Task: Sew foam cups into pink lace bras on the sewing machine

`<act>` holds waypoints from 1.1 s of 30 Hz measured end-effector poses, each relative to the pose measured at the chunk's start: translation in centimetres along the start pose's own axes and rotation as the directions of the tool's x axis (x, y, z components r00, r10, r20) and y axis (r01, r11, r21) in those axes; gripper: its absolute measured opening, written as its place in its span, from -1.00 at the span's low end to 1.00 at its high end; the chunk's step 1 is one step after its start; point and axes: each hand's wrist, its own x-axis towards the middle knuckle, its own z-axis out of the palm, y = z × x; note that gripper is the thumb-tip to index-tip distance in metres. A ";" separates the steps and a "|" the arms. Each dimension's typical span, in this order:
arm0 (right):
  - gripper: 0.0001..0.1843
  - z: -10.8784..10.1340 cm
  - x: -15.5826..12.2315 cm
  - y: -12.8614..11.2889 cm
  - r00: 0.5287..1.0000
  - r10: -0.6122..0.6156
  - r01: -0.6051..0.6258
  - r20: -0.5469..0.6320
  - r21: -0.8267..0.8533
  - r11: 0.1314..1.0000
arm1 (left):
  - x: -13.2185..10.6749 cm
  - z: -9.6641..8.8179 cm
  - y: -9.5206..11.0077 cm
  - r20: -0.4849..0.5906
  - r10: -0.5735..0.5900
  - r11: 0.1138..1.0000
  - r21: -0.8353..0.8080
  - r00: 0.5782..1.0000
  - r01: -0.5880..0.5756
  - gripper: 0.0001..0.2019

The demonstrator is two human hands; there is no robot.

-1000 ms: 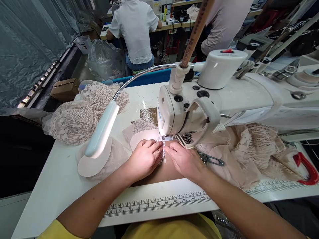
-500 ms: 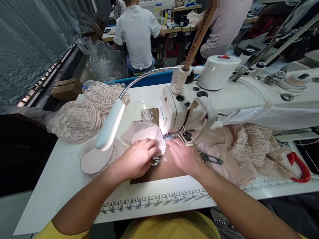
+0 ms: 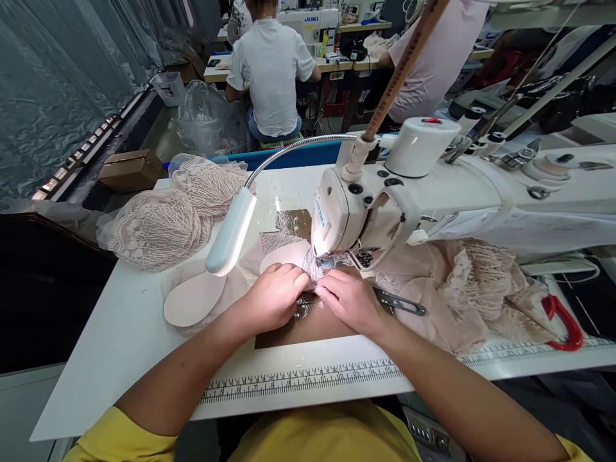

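Note:
Under the lit head of the white sewing machine [image 3: 334, 208] lies a pale pink piece of lace fabric [image 3: 312, 262], joined to or resting against a smooth oval cup pad [image 3: 283, 255]. My left hand [image 3: 278, 294] is closed, thumb and fingers pinching the lace's near edge just in front of the presser foot. From the other side, my right hand [image 3: 351, 300] pinches the same edge, its fingertips close to the left ones. The hands hide part of the edge. Grey thread snips [image 3: 402, 301] lie beside my right hand, partly covered by it.
A lamp [image 3: 231, 232] on a bendy neck hangs left of the machine. Lace cups [image 3: 154, 228] are piled at back left, with another oval pad [image 3: 195, 300] nearer. Beige lace fabric [image 3: 481, 282] and red-handled scissors [image 3: 568, 324] lie right. A printed ruler [image 3: 308, 380] runs along the front edge.
My right fingers have gone from lying stretched beside the lace to pinching its near edge. My left fingers have closed further on that edge, and the hands are closer together. The view has shifted slightly.

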 end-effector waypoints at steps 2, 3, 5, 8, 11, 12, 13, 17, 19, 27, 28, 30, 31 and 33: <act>-0.65 -0.2 -0.1 0.1 1.000 0.016 -0.016 0.001 0.077 0.997 | 0.0 0.3 -0.4 0.001 0.031 0.994 0.108 1.000 -0.031 -0.85; -0.65 -0.3 -0.1 0.1 1.000 0.018 -0.018 0.004 0.111 0.994 | 0.0 0.5 -0.7 -0.005 0.053 0.987 0.151 0.999 -0.051 -0.84; -0.65 -0.3 -0.2 0.2 1.000 0.010 -0.011 0.005 0.147 0.989 | 0.0 0.8 -1.3 -0.031 0.114 0.971 0.213 0.993 -0.105 -0.82; -0.64 -0.2 -0.4 0.4 0.999 -0.046 0.047 -0.010 0.110 0.993 | 0.1 0.9 -2.0 -0.078 0.201 0.967 0.178 0.976 -0.185 -0.79; -0.71 -0.1 -0.9 0.6 0.987 -0.157 0.157 -0.023 0.007 0.988 | 0.2 0.9 -2.3 -0.100 0.263 0.964 -0.015 0.959 -0.266 -0.78; -0.73 -0.1 -1.1 0.7 0.980 -0.198 0.198 -0.015 -0.020 0.980 | 0.2 0.9 -2.3 -0.097 0.273 0.957 -0.074 0.957 -0.280 -0.77; -0.75 -0.2 -1.3 0.8 0.972 -0.235 0.235 -0.001 -0.035 0.971 | 0.2 0.8 -2.3 -0.088 0.272 0.953 -0.116 0.958 -0.281 -0.76; -0.77 -0.7 -1.7 0.9 0.949 -0.311 0.311 0.049 0.006 0.950 | 0.2 0.6 -2.1 -0.034 0.228 0.964 -0.131 0.973 -0.230 -0.74; -0.76 -0.8 -1.7 0.9 0.960 -0.277 0.276 0.030 0.018 0.961 | 0.3 0.5 -1.9 -0.025 0.223 0.969 -0.102 0.975 -0.224 -0.73; -0.65 -0.4 -1.5 0.9 0.991 -0.125 0.134 0.054 -0.219 0.966 | 0.4 0.7 -1.3 -0.039 0.214 0.975 -0.055 0.976 -0.215 -0.74; -0.65 -0.3 -1.6 0.9 0.989 -0.133 0.143 0.058 -0.235 0.961 | 0.4 0.8 -1.3 -0.043 0.206 0.976 -0.062 0.978 -0.209 -0.74; -0.63 -0.3 -1.7 0.9 0.988 -0.140 0.151 0.062 -0.264 0.953 | 0.4 0.9 -1.4 -0.048 0.189 0.978 -0.080 0.981 -0.192 -0.74; -0.63 -0.2 -1.6 0.9 0.989 -0.133 0.146 0.065 -0.278 0.950 | 0.4 0.9 -1.4 -0.050 0.180 0.979 -0.086 0.982 -0.184 -0.74; -0.61 -0.1 -1.4 0.9 0.992 -0.105 0.121 0.068 -0.307 0.944 | 0.4 1.0 -1.5 -0.061 0.162 0.981 -0.094 0.985 -0.167 -0.74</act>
